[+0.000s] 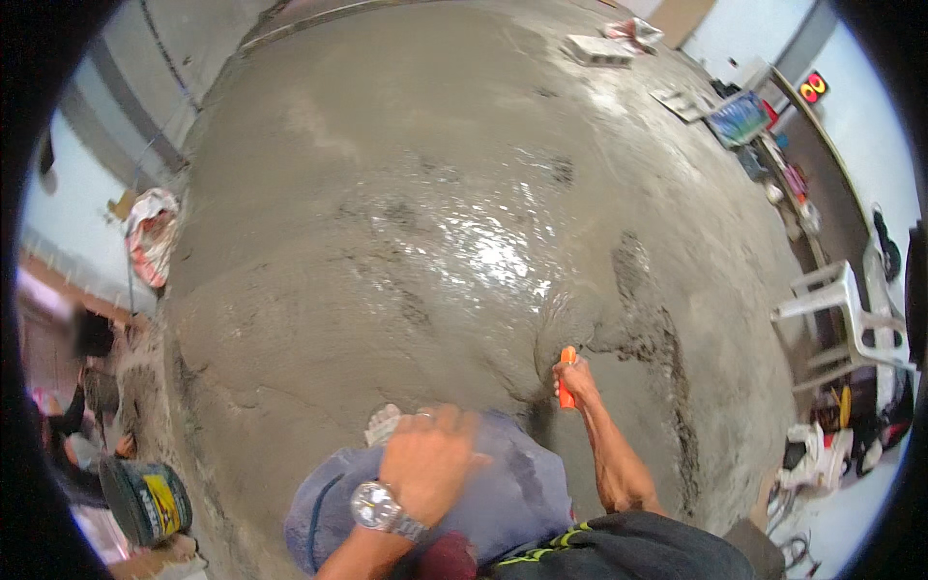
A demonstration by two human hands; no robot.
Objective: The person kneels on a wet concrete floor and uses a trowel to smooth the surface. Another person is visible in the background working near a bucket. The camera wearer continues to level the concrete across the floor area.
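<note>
My right hand [577,379] is wrapped round the orange handle [567,387] of a trowel, low over the wet grey concrete [387,280]. Its blade is hard to make out against the wet surface. Left of it, my left hand [435,454] is over my bent knee, in bluish-grey trousers [527,483]. Those fingers are smeared by motion, so I cannot tell how they are held. A metal watch [377,506] is on that wrist. Water shines in the middle of the concrete, and a rough dark ridge [667,377] runs to the right of the trowel.
At the left edge lie a red-and-white sack [152,237] and a dark bucket [145,503], near another person [72,445]. A white plastic chair [846,324] stands at the right. Far right, a hollow block [597,51] rests on the floor, and clutter lines the wall.
</note>
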